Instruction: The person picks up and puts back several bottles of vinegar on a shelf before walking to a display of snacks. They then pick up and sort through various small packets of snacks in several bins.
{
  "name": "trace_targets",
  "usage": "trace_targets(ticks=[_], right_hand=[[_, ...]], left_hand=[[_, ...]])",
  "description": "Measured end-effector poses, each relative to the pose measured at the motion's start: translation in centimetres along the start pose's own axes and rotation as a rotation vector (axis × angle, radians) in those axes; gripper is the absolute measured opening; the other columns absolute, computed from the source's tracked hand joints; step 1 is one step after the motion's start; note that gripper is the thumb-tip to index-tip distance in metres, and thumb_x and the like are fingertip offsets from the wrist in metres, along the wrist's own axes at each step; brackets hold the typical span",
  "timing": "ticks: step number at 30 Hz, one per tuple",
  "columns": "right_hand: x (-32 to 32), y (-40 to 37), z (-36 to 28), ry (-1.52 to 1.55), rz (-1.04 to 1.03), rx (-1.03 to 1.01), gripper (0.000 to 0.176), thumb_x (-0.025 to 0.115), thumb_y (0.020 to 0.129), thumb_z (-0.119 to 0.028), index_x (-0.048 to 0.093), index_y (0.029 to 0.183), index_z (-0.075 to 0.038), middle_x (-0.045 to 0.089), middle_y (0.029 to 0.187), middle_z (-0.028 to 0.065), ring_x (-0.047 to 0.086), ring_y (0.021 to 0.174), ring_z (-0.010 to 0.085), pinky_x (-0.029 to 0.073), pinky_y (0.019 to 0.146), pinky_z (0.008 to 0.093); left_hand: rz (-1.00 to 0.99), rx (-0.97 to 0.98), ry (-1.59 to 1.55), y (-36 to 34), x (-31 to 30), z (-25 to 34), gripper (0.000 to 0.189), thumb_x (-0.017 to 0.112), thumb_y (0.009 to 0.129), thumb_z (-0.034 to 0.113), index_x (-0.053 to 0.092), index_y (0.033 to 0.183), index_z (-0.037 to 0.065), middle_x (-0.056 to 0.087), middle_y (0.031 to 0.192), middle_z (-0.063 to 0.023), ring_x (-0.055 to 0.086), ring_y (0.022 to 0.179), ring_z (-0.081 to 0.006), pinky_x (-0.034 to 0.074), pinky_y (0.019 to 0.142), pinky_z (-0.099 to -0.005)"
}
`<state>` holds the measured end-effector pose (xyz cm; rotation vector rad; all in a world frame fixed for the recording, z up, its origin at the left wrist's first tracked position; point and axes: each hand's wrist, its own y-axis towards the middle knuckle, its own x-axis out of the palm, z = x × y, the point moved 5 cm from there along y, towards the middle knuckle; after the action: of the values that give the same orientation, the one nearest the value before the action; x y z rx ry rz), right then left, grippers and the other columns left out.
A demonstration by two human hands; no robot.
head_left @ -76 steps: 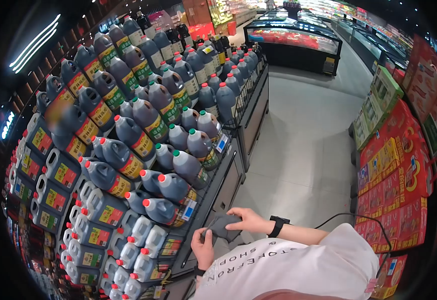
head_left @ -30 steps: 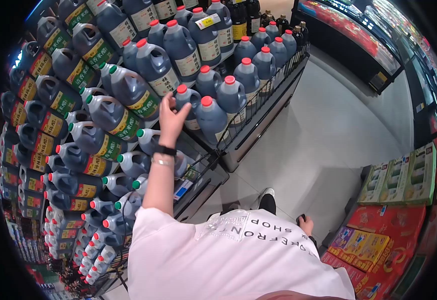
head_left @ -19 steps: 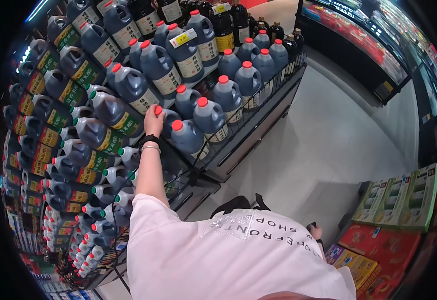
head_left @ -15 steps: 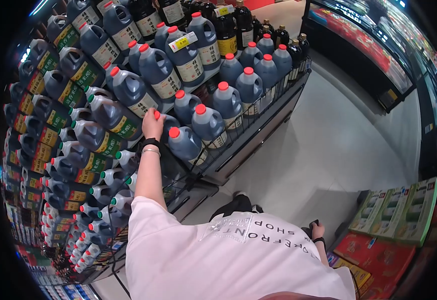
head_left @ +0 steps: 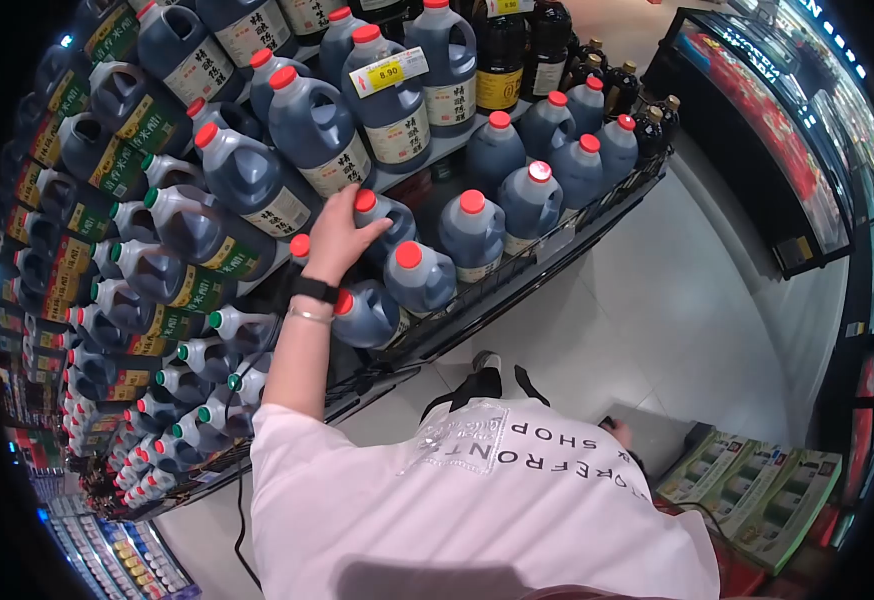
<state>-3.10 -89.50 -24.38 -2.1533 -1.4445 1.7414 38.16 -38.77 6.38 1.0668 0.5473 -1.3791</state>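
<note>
Fingers of the left hand (head_left: pixel 338 236) lie spread over the top of a red-capped jug (head_left: pixel 394 221) on the wire shelf (head_left: pixel 517 270), touching it but not clamped. The right hand (head_left: pixel 616 432) hangs by the hip, its fingers too small to read. So loose a hold could let the heavy jug slip or topple its tightly packed neighbours. Counted: one jug under the hand, seemingly five red caps close around, one yellow price tag (head_left: pixel 388 73).

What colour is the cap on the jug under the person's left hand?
Red cap on a dark jug, left hand resting on it; head view.
</note>
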Motion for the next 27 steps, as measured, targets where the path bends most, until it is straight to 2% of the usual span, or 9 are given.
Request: trace_targets(ticks=[1, 6, 11, 13, 15, 16, 19, 22, 27], right_hand=[[-1.0, 1.7, -0.5, -0.050, 0.015, -0.032, 0.034, 0.064, 0.078, -0.029, 0.066, 0.091, 0.003, 0.067, 0.085, 0.0249, 0.066, 0.084, 0.0389, 0.051, 0.072, 0.0420], [-4.5, 6.9, -3.7, 0.265, 0.205, -0.069, 0.027, 0.064, 0.081, -0.023, 0.063, 0.081, 0.003, 0.065, 0.076, 0.0193, 0.064, 0.070, 0.0304, 0.047, 0.064, 0.0394], [-3.1, 7.5, -5.0, 0.173, 0.115, -0.101, 0.028, 0.065, 0.081, -0.026, 0.064, 0.086, 0.001, 0.068, 0.083, 0.0216, 0.066, 0.079, 0.0343, 0.050, 0.072, 0.0409], [-1.7, 7.4, -4.2, 0.110, 0.069, -0.103, 0.028, 0.067, 0.080, -0.027, 0.065, 0.083, 0.001, 0.067, 0.076, 0.0176, 0.065, 0.071, 0.0284, 0.049, 0.067, 0.0389], [-0.9, 7.6, -3.3, 0.071, 0.017, -0.075, 0.031, 0.068, 0.077, -0.029, 0.065, 0.082, 0.001, 0.067, 0.074, 0.0184, 0.066, 0.069, 0.0287, 0.050, 0.066, 0.0397], [-1.5, 6.6, -4.0, 0.083, -0.031, -0.023, 0.028, 0.067, 0.078, -0.026, 0.066, 0.086, 0.001, 0.068, 0.083, 0.0218, 0.067, 0.080, 0.0358, 0.051, 0.073, 0.0419], [-0.2, 8.0, -1.0, 0.083, -0.023, -0.034, 0.032, 0.068, 0.075, -0.029, 0.068, 0.086, 0.001, 0.069, 0.080, 0.0209, 0.068, 0.074, 0.0317, 0.052, 0.067, 0.0407], [-1.6, 7.6, -1.5, 0.076, -0.047, 0.064, 0.037, 0.065, 0.074, -0.031, 0.069, 0.093, 0.000, 0.069, 0.089, 0.0217, 0.068, 0.084, 0.0346, 0.053, 0.078, 0.0413], [-3.0, 10.1, -1.7, 0.123, 0.031, 0.116, 0.040, 0.063, 0.075, -0.036, 0.069, 0.095, -0.002, 0.068, 0.093, 0.0215, 0.066, 0.087, 0.0359, 0.052, 0.081, 0.0422]], left_hand=[[-0.103, -0.046, 0.044, 0.7, 0.7, 0.3, 0.069, 0.078, 0.071, 0.033, 0.051, 0.127, 0.003, 0.059, 0.108, -0.0177, 0.058, 0.103, -0.0363, 0.048, 0.086, -0.0429], [-0.202, 0.005, 0.256, 2.1, 3.2, 1.0, 0.057, 0.083, 0.064, 0.016, 0.049, 0.109, 0.005, 0.056, 0.101, -0.0227, 0.060, 0.091, -0.0414, 0.051, 0.077, -0.0465], [-0.206, 0.079, 0.223, 1.9, 2.8, 1.1, 0.055, 0.081, 0.066, 0.014, 0.048, 0.110, 0.007, 0.055, 0.099, -0.0210, 0.060, 0.090, -0.0413, 0.051, 0.075, -0.0471], [-0.240, 0.090, 0.218, 2.0, 2.8, 1.1, 0.055, 0.081, 0.066, 0.013, 0.048, 0.110, 0.008, 0.055, 0.100, -0.0206, 0.060, 0.090, -0.0411, 0.050, 0.075, -0.0469], [-0.229, 0.102, 0.209, 1.8, 2.7, 1.2, 0.055, 0.080, 0.067, 0.013, 0.049, 0.112, 0.008, 0.055, 0.100, -0.0200, 0.060, 0.091, -0.0412, 0.050, 0.075, -0.0471], [-0.232, 0.096, 0.204, 1.8, 2.6, 1.3, 0.055, 0.080, 0.067, 0.013, 0.049, 0.113, 0.009, 0.055, 0.101, -0.0199, 0.059, 0.091, -0.0414, 0.050, 0.076, -0.0473], [-0.231, 0.099, 0.196, 1.8, 2.8, 0.6, 0.057, 0.076, 0.069, 0.015, 0.050, 0.119, 0.009, 0.056, 0.103, -0.0197, 0.059, 0.092, -0.0424, 0.049, 0.076, -0.0479], [-0.233, 0.168, 0.181, 2.0, 3.3, -0.4, 0.062, 0.076, 0.069, 0.017, 0.049, 0.124, 0.008, 0.057, 0.105, -0.0195, 0.058, 0.093, -0.0425, 0.049, 0.077, -0.0479], [-0.256, 0.118, 0.236, 2.0, 3.1, -0.4, 0.066, 0.084, 0.060, 0.014, 0.051, 0.116, 0.006, 0.057, 0.104, -0.0206, 0.057, 0.095, -0.0432, 0.049, 0.078, -0.0473]])
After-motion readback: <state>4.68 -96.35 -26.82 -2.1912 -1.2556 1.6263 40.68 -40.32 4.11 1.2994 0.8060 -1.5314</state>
